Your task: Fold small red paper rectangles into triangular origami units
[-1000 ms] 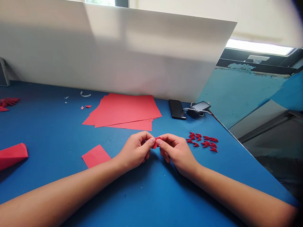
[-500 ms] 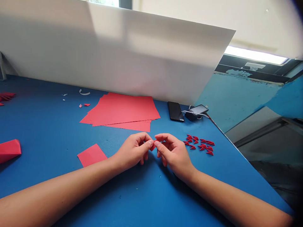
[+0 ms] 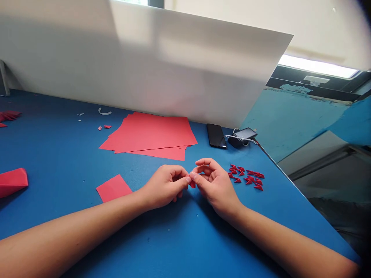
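Note:
A small folded piece of red paper (image 3: 192,185) is pinched between my two hands, just above the blue table (image 3: 179,247). My left hand (image 3: 168,184) grips its left side with thumb and forefinger. From the other side my right hand (image 3: 216,187) holds it, thumb against the paper and the other fingers curled behind. Much of the piece is hidden by my fingertips. Right of my right hand lie several small folded red paper pieces (image 3: 249,180) in loose groups. A flat red paper square (image 3: 114,188) rests beyond my left forearm, which partly covers it.
Red paper sheets (image 3: 153,133) lie stacked near an upright white board (image 3: 179,77). A black phone (image 3: 216,136) and a device with a white cable (image 3: 245,134) sit at the back right. At the left edge are a larger folded red paper form (image 3: 13,182) and small scraps (image 3: 107,126).
My hands have come closer together around the red paper piece, and its lower part now points down between them. The camera view has shifted slightly.

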A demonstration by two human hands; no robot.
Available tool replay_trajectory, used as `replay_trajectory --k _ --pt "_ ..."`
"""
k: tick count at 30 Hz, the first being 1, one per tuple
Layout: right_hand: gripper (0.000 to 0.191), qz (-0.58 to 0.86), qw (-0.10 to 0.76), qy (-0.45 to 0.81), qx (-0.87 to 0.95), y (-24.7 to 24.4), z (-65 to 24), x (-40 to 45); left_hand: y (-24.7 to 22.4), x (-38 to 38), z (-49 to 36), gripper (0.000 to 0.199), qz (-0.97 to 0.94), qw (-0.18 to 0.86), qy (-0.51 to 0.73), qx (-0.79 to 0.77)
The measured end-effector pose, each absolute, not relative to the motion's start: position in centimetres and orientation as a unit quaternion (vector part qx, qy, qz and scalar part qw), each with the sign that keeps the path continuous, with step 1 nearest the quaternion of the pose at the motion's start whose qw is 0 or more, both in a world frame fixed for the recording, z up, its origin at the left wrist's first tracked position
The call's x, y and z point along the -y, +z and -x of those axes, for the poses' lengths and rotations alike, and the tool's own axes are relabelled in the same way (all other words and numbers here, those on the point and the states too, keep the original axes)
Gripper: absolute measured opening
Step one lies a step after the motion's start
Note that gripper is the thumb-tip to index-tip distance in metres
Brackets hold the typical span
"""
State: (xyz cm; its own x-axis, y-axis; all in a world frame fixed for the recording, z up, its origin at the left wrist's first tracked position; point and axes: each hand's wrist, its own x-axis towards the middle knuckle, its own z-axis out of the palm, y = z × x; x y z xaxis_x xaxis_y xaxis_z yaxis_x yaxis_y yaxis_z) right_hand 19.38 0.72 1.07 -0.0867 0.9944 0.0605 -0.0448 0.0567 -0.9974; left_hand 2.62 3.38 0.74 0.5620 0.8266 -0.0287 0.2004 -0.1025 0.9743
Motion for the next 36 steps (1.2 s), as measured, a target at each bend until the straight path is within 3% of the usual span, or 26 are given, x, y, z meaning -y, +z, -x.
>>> replay_trajectory --k 10,19,36 --pt "0.027 0.484 0.488 0.442 0.576 0.6 -19.3 -0.6 0.4 -3.4 -2.7 0.026 -0.678 0.55 0.304 -0.382" --pt "0.024 0.469 0.509 0.471 0.547 1.2 -19.3 -0.6 0.4 -3.5 -2.7 0.03 -0.674 0.556 0.306 -0.377" --pt "0.025 0.483 0.464 0.511 0.539 1.1 -20.0 -1.0 1.8 -3.3 -2.7 0.028 -0.672 0.545 0.261 -0.428"
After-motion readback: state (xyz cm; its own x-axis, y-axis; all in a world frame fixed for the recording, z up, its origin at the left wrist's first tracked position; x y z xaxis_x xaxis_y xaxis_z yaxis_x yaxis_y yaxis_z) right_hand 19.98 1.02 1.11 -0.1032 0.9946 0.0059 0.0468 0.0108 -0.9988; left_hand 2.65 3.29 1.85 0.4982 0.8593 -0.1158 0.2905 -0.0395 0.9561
